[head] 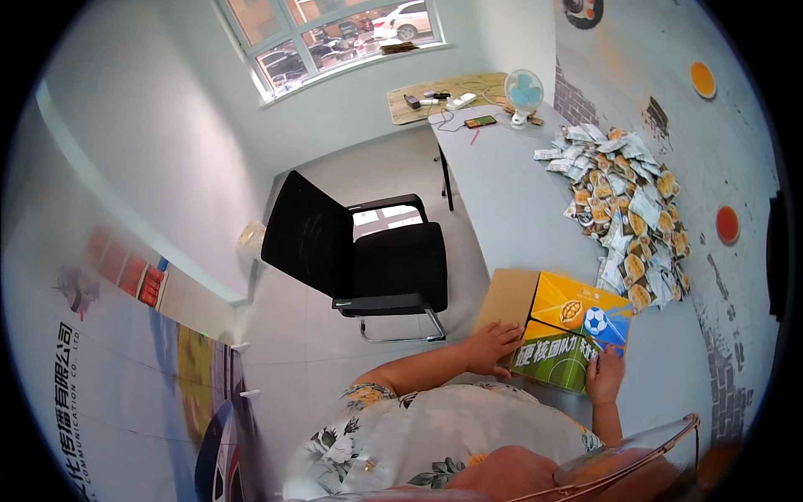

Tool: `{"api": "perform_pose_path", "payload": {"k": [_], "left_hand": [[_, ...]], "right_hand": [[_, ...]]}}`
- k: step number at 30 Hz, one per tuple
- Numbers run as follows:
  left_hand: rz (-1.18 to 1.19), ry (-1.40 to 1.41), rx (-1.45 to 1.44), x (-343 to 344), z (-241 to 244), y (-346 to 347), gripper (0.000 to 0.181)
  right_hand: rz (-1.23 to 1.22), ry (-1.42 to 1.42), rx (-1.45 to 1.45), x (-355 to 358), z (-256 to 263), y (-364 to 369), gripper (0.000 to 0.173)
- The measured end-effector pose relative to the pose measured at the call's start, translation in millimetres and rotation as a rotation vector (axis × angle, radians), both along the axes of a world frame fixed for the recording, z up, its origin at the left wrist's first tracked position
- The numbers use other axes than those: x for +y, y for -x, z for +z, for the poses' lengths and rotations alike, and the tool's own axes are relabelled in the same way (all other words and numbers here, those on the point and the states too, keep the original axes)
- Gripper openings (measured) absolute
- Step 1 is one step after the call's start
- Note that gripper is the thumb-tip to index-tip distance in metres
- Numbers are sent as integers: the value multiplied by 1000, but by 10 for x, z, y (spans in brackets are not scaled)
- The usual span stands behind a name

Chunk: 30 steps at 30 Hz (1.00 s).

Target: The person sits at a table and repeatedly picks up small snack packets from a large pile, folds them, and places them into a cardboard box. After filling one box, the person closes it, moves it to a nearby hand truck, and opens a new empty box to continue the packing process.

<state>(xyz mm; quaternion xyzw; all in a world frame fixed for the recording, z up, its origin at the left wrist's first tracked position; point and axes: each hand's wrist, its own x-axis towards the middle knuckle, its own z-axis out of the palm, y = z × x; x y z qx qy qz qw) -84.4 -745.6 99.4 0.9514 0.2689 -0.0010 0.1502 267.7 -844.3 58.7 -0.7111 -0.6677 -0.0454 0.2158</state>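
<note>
A printed cardboard box (568,320) in yellow, blue and green lies on the grey table before me. Its top panels meet at a dark diagonal seam, and a picture of a walnut and a football decorates it. A plain brown cardboard face (509,295) shows on its left. My left hand (494,346) grips the near left corner, fingers over the brown cardboard and thumb low at the front. At the right edge, my right hand (604,376) holds the box with its fingers on the printed top. The box's inside is hidden.
A large heap of small snack packets (627,207) covers the table's wall side. Farther off are a small fan (524,94), a phone (480,122), a power strip (462,101) and cables. A black office chair (370,257) stands left of the grey table (514,201).
</note>
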Motion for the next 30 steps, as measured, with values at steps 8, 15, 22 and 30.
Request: {"api": "perform_pose_path", "payload": {"k": [8, 15, 22, 30], "left_hand": [[-119, 29, -19, 340, 67, -180, 98], [-317, 60, -251, 770, -253, -119, 101], [-338, 113, -295, 969, -291, -37, 105], [-297, 136, -288, 951, -71, -41, 113]], "right_hand": [[87, -43, 21, 495, 73, 476, 40], [153, -73, 120, 804, 285, 897, 36], [156, -74, 60, 1094, 304, 1257, 30], [33, -111, 167, 1314, 615, 1224, 31]]}}
